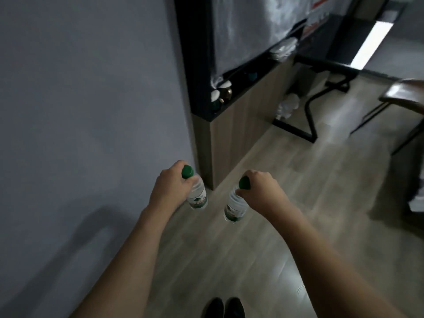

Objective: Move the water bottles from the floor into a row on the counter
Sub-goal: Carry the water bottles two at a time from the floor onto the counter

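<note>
Each of my hands carries one clear water bottle with a green cap and a green-and-white label. My left hand (168, 184) grips the neck of the left bottle (197, 197), which hangs above the wooden floor beside the grey wall. My right hand (259, 188) grips the neck of the right bottle (235, 207), tilted slightly and also off the floor. The counter (226, 106) has a dark top on a wood-panelled cabinet and stands ahead, just beyond the bottles. Several small items sit on its near end.
A grey wall (91, 111) fills the left side. A dark-framed desk (325, 72) with black legs stands further back right, with crumpled plastic (288, 106) under it. A chair (403, 97) is at the right edge. My black shoes (222, 308) show at the bottom.
</note>
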Tool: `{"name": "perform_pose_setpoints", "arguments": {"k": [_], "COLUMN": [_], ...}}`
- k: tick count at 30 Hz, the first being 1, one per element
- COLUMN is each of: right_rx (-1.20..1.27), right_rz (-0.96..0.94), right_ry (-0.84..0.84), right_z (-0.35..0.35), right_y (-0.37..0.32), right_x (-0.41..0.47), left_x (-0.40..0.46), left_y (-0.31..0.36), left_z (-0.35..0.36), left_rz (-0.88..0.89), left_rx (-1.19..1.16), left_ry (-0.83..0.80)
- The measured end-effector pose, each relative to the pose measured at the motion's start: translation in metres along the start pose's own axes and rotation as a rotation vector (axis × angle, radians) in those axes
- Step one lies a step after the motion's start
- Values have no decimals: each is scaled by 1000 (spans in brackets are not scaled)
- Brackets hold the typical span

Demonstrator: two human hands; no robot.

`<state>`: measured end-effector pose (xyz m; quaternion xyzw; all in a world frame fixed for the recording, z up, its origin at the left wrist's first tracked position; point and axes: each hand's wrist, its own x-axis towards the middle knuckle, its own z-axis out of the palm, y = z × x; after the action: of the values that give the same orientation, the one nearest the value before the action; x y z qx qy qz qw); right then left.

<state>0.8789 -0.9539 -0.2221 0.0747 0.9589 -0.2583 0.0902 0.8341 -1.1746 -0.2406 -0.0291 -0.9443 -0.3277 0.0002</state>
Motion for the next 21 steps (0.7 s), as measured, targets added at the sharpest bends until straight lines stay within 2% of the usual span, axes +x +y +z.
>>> {"name": "perform_pose_setpoints", "arguments": {"k": [12, 21], "right_rx": [34, 65], "right_rz": [306, 392], "right_ry": [242, 331], "right_z": [-69, -107], "right_y": [127, 204], "right_x": [-51, -59], "left_x": [18, 35], "left_y": [147, 233], "left_z": [105, 156], "left_rz": [306, 445], "left_rx": [-70, -51], "left_ry": [-290, -343]}}
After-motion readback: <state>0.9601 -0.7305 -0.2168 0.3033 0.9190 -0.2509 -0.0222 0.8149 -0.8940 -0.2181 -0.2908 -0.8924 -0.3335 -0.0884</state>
